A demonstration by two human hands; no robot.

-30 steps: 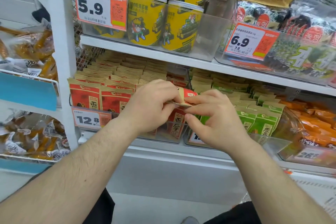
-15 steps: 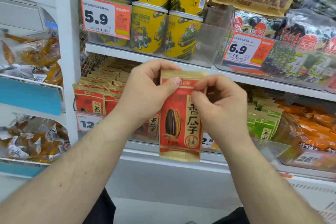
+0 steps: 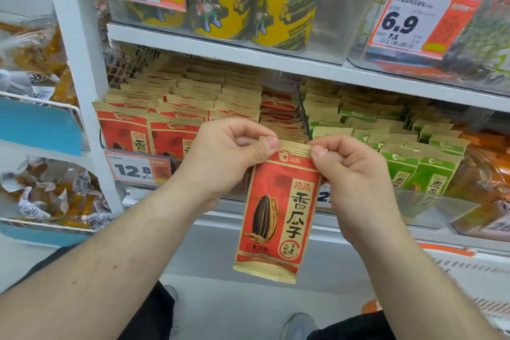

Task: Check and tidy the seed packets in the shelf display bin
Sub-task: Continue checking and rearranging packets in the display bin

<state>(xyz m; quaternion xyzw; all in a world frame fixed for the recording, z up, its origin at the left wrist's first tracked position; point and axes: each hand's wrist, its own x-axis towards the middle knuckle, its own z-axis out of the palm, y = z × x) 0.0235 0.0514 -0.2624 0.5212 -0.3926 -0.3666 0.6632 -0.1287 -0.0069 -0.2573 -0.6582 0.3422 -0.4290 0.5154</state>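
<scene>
1. Head cam view, far left of the shelf: the red seed packets [image 3: 176, 107] stand in rows in the display bin [image 3: 284, 83], price tag [image 3: 139, 170] clipped just below them.
2. Our left hand [image 3: 223, 157] pinches the top left corner of the loose red packet [image 3: 278, 215], thumb on the front, fingers curled behind.
3. That packet hangs upright, long axis pretty much vertical, front facing us, out in front of the shelf edge and below the bin.
4. Our right hand [image 3: 356, 171] pinches the top right corner the same way, so both grips sit on the tan top seal.
5. So the bin lies up and behind the packet; we'd guess it goes back in bottom edge first. Left hand looks slightly nearer the red rows.
6. Further right are green packets [image 3: 414, 163].
</scene>
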